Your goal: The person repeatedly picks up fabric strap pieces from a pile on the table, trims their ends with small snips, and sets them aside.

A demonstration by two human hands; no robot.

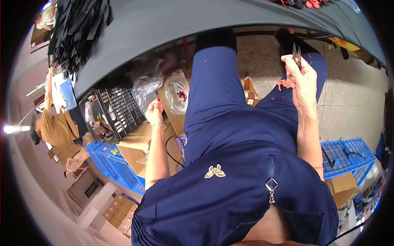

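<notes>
My right hand [303,82] is closed around small thread snips [296,59], their two pointed blades spread and pointing toward the table. Orange-red scraps [284,85] hang by its lower fingers, over my right thigh; whether the fingers hold them I cannot tell. My left hand [154,112] pinches a small dark and red piece [158,96], too small to name exactly. It is over an open cardboard box, close to a clear plastic bag [147,88]. Another clear bag [175,107] beside it has black and red pieces [182,96] in it.
A dark-covered table [164,24] spans the front, bearing black strips [80,33] at left and red and black pieces [312,3] at right. Blue crates [111,160] and a cardboard box [141,141] stand left; another blue crate [349,156] stands right. A person [61,127] is at far left.
</notes>
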